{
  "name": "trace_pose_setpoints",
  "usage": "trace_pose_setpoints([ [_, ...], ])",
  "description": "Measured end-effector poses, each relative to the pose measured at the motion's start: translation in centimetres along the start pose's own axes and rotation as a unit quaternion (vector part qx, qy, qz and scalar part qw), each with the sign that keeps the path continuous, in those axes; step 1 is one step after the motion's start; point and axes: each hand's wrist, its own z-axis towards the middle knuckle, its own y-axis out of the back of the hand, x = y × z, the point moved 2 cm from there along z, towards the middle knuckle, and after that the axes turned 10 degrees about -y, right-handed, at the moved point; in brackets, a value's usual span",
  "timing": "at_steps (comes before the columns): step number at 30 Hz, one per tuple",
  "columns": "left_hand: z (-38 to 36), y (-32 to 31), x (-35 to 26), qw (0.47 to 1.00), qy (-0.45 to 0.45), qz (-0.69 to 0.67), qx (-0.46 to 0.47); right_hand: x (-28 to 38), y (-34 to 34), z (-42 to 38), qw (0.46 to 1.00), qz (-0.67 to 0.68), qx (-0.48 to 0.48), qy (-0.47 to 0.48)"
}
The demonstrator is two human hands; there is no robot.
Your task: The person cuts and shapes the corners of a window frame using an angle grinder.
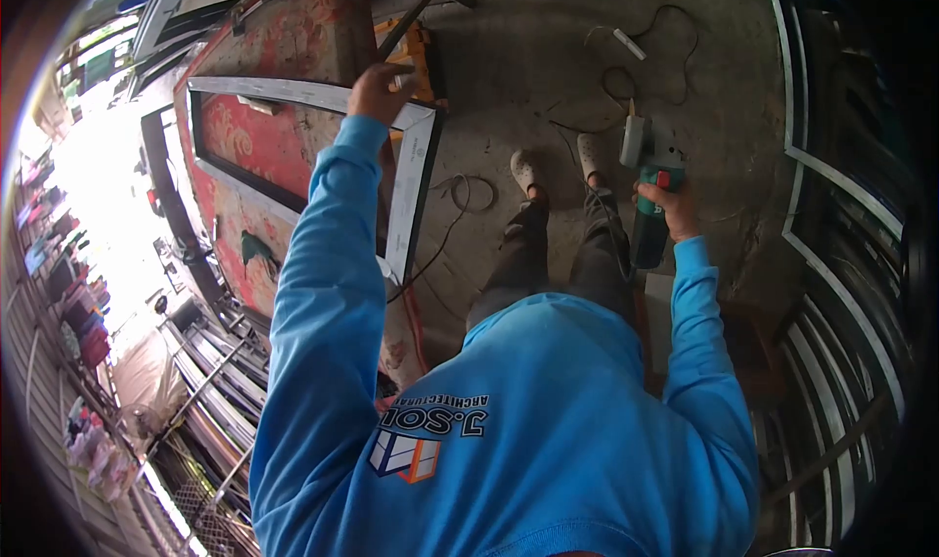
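A green and dark power tool (648, 232) with a red switch and a grey head is in my right hand (671, 205), whose fingers wrap round its body. It is held above the floor, to the right of my feet. Over the top rail of a white-and-black window frame (418, 161) is my left hand (377, 92), near the frame's corner. Its fingers are curled together, with a small whitish thing at the fingertips that I cannot make out. The frame lies on a worn red patterned table (293, 29). Whether this hand touches the rail is unclear.
A cable (465, 193) loops over the concrete floor (528, 58), and a white power strip (629, 44) lies farther off. Behind the frame is a yellow crate (421, 63). Metal frames (794, 88) line the right side; long profiles (196, 381) lie at lower left.
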Motion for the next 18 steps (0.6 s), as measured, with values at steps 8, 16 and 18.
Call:
trace_pose_setpoints([
  [8, -2.1, -1.9, -8.8, 0.958, 0.042, 0.250, 0.130, 0.9, -0.5, 0.0, 1.000, -0.021, 0.002, 0.005],
  [16, -1.4, -3.8, -9.4, 0.934, 0.074, 0.303, 0.173, 0.8, -1.2, 0.3, 0.999, -0.043, 0.008, 0.012],
  [18, -1.5, -4.8, -8.8, 0.926, 0.058, 0.327, 0.180, 1.1, -1.6, 0.3, 0.999, -0.050, 0.007, 0.017],
])
